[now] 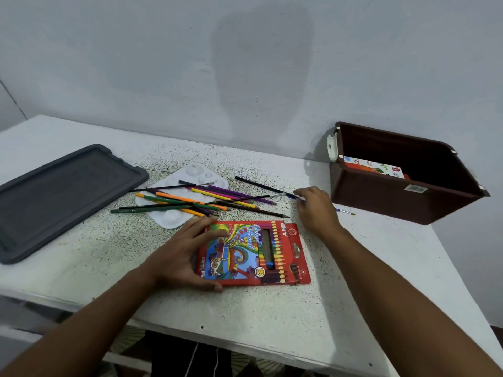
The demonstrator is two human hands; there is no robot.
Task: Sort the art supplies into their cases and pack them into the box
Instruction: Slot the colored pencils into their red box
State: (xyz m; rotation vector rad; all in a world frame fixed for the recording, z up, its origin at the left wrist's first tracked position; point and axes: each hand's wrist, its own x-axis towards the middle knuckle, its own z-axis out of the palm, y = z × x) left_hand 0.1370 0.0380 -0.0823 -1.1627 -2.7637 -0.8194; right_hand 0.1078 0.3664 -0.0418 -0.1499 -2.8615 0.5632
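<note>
Two hands: left hand grip clamps the flat cardboard pencil case; right hand pinches a thin pencil.

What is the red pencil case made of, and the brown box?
The red pencil case looks like thin printed cardboard: glossy, flat, with a creased flap. The brown box seems to be moulded plastic: smooth, slightly shiny walls with a white clip at its corner.

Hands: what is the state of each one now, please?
Left hand: holds the red pencil case at its edge.
Right hand: pinches a blue pencil.
</note>
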